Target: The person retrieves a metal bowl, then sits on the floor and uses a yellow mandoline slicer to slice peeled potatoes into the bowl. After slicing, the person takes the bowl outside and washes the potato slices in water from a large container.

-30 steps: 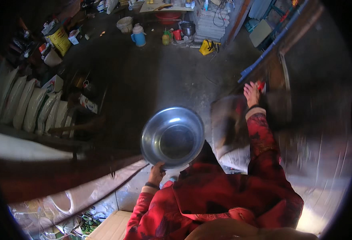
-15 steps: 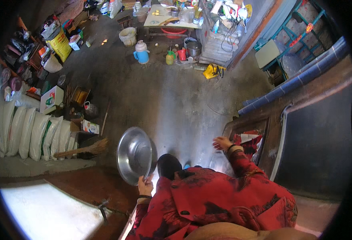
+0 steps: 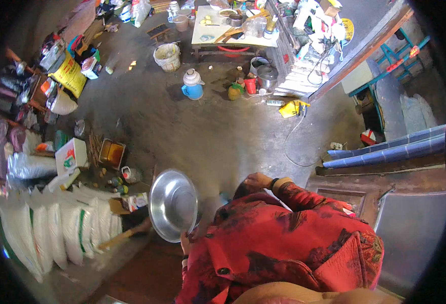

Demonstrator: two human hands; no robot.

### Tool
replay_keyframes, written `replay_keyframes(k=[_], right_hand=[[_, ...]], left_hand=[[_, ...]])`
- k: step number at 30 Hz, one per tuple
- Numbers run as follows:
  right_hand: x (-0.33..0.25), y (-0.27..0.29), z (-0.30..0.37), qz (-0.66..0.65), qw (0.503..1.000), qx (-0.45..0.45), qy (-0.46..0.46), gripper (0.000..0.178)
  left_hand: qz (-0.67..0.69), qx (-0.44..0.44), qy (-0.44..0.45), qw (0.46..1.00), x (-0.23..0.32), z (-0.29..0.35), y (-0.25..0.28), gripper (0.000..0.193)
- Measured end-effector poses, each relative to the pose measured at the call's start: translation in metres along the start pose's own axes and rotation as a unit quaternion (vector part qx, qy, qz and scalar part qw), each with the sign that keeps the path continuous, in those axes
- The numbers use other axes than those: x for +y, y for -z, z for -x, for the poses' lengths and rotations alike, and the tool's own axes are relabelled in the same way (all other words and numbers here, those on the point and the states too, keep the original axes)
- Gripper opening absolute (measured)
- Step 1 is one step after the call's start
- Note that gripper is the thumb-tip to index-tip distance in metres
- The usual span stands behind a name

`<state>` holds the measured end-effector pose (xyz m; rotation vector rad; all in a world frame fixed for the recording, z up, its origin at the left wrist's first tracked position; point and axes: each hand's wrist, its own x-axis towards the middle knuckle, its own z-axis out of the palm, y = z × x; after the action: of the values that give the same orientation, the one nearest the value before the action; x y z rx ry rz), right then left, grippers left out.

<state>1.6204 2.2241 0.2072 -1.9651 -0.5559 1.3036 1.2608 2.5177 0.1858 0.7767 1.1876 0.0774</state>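
Note:
My left hand [image 3: 186,243] grips the near rim of a shiny metal basin [image 3: 170,205], which hangs tilted at my left side with its inside facing up. I see nothing in it. Most of the left hand's fingers are hidden by the basin and my red sleeve. My right hand [image 3: 259,181] is in front of my body, loosely bent and holding nothing that I can see. A dark bracelet and a tan cuff show at its wrist.
White sacks [image 3: 63,230] stand at the lower left, beside a broom [image 3: 126,237]. A blue thermos [image 3: 193,87], a bucket [image 3: 167,57] and a low table [image 3: 205,34] are ahead. A cable [image 3: 288,144] lies on the floor to the right, near a wooden door [image 3: 354,190].
I have moved forward through the doorway, and the room's things appear nearer. My right hand has come in from the right toward my body. The basin stays in my left hand.

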Motion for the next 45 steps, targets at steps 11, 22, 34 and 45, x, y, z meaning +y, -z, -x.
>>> replay_keyframes(k=[11,22,34,45], right_hand=[[-0.224,0.128,-0.278,-0.229,0.973,-0.038,0.013,0.062],[-0.349,0.232,-0.561,-0.186,0.975,0.007,0.123,0.061],[-0.377,0.345,-0.881,-0.252,0.891,0.361,0.111,0.022],[-0.335,0.422,-1.034,-0.601,0.698,0.147,-0.361,0.045]], left_hand=[[-0.054,-0.029,0.034,0.998,0.193,-0.279,-0.034,0.025],[-0.468,-0.153,-0.251,0.834,0.575,-0.426,-0.198,0.043],[-0.339,-0.193,-0.036,0.920,0.845,-0.649,-0.363,0.064],[-0.471,-0.011,0.133,0.872,0.802,-0.666,-0.171,0.068]])
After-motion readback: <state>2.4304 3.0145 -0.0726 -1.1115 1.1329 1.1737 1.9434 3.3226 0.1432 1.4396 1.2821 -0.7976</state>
